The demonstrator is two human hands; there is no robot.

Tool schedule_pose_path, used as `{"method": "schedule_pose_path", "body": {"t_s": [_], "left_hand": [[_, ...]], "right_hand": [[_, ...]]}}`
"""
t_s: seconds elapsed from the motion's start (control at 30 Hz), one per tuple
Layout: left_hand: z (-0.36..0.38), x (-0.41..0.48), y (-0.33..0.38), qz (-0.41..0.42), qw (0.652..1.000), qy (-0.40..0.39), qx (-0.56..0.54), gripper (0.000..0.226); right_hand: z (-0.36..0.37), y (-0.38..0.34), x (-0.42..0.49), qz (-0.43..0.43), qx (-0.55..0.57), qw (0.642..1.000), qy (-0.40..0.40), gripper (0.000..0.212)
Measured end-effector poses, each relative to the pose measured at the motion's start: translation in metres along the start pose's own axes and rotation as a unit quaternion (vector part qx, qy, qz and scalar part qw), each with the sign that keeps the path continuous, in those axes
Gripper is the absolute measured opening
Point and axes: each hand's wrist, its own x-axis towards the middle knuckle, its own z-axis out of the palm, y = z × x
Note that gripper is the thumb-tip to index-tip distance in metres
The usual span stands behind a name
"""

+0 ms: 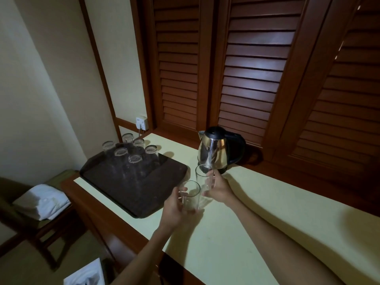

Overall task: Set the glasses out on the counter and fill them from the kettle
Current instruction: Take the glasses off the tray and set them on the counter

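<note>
Two clear glasses stand upright, mouths up, at the pale counter [257, 212] just right of the tray. My left hand [174, 208] grips the nearer glass [190, 195]. My right hand [218, 189] holds the farther glass [202, 177], which stands in front of the kettle. The steel kettle [216, 152] with a black lid and handle sits on its base at the back of the counter. Several more glasses [134, 159] stand upside down at the far end of the dark brown tray [123, 188].
Dark wooden louvred shutters [257, 79] rise behind the counter. A wall socket [141, 122] with a cord is behind the tray. Left of the counter, a low wooden chair holds folded white cloth [43, 201]. The counter's wooden front edge [115, 229] runs below the tray.
</note>
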Motion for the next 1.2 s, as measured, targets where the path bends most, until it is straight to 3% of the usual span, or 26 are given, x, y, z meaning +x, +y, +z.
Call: {"method": "schedule_pose_path", "body": {"t_s": [0.23, 0.33, 0.4, 0.47, 0.53, 0.6, 0.67, 0.8, 0.93, 0.97, 1.07, 1.2], "left_hand": [[0.0, -0.002, 0.008, -0.011, 0.998, -0.005, 0.057, 0.074], [-0.009, -0.001, 0.017, -0.005, 0.988, -0.035, 0.149, 0.071], [-0.025, 0.001, 0.026, -0.002, 0.971, -0.06, 0.231, 0.069], [-0.051, 0.007, 0.037, 0.014, 0.963, -0.031, 0.266, 0.067], [-0.083, 0.016, 0.053, 0.045, 0.956, 0.037, 0.287, 0.053], [-0.12, 0.034, 0.064, 0.072, 0.95, 0.103, 0.285, 0.036], [-0.156, 0.061, 0.069, 0.085, 0.937, 0.117, 0.319, 0.03], [-0.2, 0.122, 0.067, 0.063, 0.832, -0.01, 0.551, 0.032], [-0.204, 0.165, 0.061, 0.104, 0.73, -0.161, 0.656, 0.04], [-0.204, 0.174, 0.059, 0.101, 0.717, -0.185, 0.665, 0.047], [-0.199, 0.195, 0.053, 0.072, 0.719, -0.239, 0.649, 0.063], [-0.193, 0.207, 0.046, 0.065, 0.72, -0.269, 0.636, 0.071]], "right_hand": [[0.007, 0.003, 0.003, 0.015, -0.032, 0.999, -0.007, 0.071], [-0.002, -0.006, 0.0, 0.035, -0.077, 0.996, -0.037, 0.095], [-0.016, -0.02, -0.006, 0.043, -0.116, 0.992, 0.008, 0.096], [-0.03, -0.043, -0.011, -0.01, -0.159, 0.98, 0.123, 0.082], [-0.033, -0.076, -0.007, -0.114, -0.169, 0.961, 0.187, 0.061], [-0.019, -0.114, 0.007, -0.199, -0.175, 0.952, 0.155, 0.049], [0.007, -0.148, 0.03, -0.238, -0.192, 0.949, 0.07, 0.042], [0.068, -0.19, 0.084, -0.254, -0.272, 0.926, -0.06, 0.045], [0.107, -0.201, 0.135, -0.267, -0.374, 0.882, -0.103, 0.057], [0.112, -0.201, 0.145, -0.259, -0.395, 0.874, -0.115, 0.062], [0.122, -0.199, 0.168, -0.234, -0.428, 0.86, -0.151, 0.077], [0.129, -0.2, 0.183, -0.237, -0.438, 0.848, -0.181, 0.07]]}}
